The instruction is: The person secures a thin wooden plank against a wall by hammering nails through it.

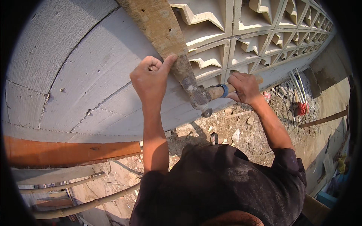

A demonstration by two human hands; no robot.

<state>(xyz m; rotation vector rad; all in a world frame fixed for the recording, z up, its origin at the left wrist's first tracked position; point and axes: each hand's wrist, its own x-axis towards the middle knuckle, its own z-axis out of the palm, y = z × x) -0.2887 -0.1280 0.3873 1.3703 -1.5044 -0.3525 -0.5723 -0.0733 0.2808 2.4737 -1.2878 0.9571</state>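
Note:
A wooden plank [160,28] leans at a slant against the pale block wall [102,67]. My left hand [152,79] is beside the plank's left edge, fingers curled and thumb stretched onto the wood. What those fingers hold, if anything, is hidden. My right hand [244,88] grips the wooden handle of a hammer [199,98], which has a blue band round it. The dusty metal head lies over the plank's lower end, to the right of and below my left hand.
Patterned concrete vent blocks [245,35] line the wall at the upper right. An orange-brown board [71,150] runs along the wall's lower edge. Rubble [241,130] covers the ground below. Bamboo poles [86,205] cross the lower left; another pole [326,118] lies at the right.

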